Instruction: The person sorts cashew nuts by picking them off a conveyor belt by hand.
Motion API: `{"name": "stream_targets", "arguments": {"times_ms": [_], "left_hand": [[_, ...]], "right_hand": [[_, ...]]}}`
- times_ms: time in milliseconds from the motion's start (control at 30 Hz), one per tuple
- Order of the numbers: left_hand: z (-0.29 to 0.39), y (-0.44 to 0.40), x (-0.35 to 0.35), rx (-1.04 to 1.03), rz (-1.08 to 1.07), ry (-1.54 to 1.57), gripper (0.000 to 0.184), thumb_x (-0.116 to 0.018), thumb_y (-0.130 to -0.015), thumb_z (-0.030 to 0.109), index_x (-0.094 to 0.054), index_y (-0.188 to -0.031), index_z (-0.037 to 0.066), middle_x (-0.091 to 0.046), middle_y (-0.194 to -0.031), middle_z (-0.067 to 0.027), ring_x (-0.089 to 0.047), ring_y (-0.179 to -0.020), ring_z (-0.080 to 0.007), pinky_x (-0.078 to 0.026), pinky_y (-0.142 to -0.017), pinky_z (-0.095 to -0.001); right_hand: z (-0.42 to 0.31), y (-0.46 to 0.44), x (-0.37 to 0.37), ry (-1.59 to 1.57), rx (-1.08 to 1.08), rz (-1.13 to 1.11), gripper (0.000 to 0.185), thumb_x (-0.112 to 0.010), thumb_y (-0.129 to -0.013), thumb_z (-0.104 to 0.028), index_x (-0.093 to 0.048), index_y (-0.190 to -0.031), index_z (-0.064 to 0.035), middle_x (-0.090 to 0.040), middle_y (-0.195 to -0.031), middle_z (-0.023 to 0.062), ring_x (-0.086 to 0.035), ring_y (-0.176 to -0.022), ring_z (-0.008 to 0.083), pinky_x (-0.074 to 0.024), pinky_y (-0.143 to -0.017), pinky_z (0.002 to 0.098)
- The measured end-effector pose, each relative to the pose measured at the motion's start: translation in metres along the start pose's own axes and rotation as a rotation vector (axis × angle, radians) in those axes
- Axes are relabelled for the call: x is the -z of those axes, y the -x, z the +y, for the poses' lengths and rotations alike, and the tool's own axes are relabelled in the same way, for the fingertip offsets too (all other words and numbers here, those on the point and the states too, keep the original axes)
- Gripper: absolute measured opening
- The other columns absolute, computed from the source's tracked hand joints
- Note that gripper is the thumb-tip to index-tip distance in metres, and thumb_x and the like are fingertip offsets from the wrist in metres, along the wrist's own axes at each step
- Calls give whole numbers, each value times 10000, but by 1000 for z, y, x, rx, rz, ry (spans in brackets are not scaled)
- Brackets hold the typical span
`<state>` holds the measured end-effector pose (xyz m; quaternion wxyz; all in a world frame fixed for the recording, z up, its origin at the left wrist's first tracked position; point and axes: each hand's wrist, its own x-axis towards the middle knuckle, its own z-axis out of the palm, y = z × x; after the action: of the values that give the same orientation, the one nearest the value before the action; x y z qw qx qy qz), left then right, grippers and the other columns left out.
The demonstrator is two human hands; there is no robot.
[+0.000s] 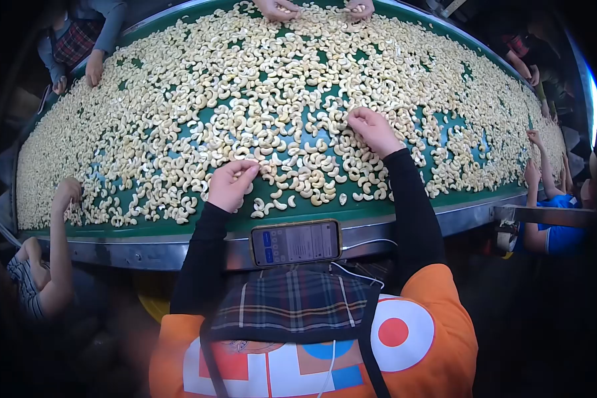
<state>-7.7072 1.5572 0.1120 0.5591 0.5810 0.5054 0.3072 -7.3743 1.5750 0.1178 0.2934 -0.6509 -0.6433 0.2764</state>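
Pale cashew nuts [272,123] lie spread over a green conveyor belt [371,209] in front of me. My left hand [229,187] hovers at the near side of the nuts, thumb and fingers drawn together in a pinch. Whatever sits between those fingertips, if anything, is hidden. Farther forward and to the right, my right hand [377,132] reaches over the nuts with its fingers curled closed. Its fingertips are down among the cashews, and I cannot make out what they grip.
A phone [296,243] with a lit screen and white cable [371,243] stands at the belt's metal edge [129,255]. Co-workers' hands reach in at the far side [278,9], left [66,194] and right [532,174]. A tape roll [506,239] hangs near the right frame.
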Motion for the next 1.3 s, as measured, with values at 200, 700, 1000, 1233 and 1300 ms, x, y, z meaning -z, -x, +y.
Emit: {"name": "stream_targets", "arguments": {"times_ms": [200, 700, 1000, 1233, 1300], "left_hand": [[17, 12, 16, 236, -64, 206, 177, -567, -869, 167, -624, -948, 20, -566, -695, 39, -437, -491, -12, -333, -454, -138], [-8, 26, 74, 75, -119, 70, 168, -591, -853, 173, -621, -911, 18, -550, -718, 39, -487, -605, -18, -392, -544, -155], [-10, 28, 96, 129, -186, 148, 170, -590, -852, 167, -624, -905, 9, -580, -759, 24, -503, -665, -32, -401, -600, -162], [-28, 29, 114, -17, -153, 116, 158, -560, -874, 153, -611, -928, 13, -539, -704, 41, -417, -505, 2, -325, -456, -135], [-17, 34, 124, 12, -156, 118, 155, -558, -876, 151, -610, -923, 13, -536, -700, 43, -415, -503, 4, -320, -451, -136]], "right_hand": [[-27, -33, -36, -537, -164, 104, 183, -547, -844, -221, -574, -815, -42, -595, -687, 34, -537, -562, 105, -420, -518, 217], [-52, 29, -48, -330, 22, 157, 170, -559, -847, -220, -552, -806, -55, -529, -641, -7, -466, -482, 79, -327, -427, 182], [-77, 50, -71, -622, -307, 23, 156, -576, -840, -207, -564, -821, -53, -536, -664, -14, -477, -486, 69, -335, -416, 168], [-117, 13, -120, -431, 2, 76, 157, -544, -865, -221, -558, -859, -65, -537, -676, -9, -504, -489, 52, -329, -386, 174], [-121, 5, -133, 106, 119, 126, 154, -542, -869, -216, -556, -862, -63, -524, -674, -17, -484, -484, 32, -315, -378, 166]]}}
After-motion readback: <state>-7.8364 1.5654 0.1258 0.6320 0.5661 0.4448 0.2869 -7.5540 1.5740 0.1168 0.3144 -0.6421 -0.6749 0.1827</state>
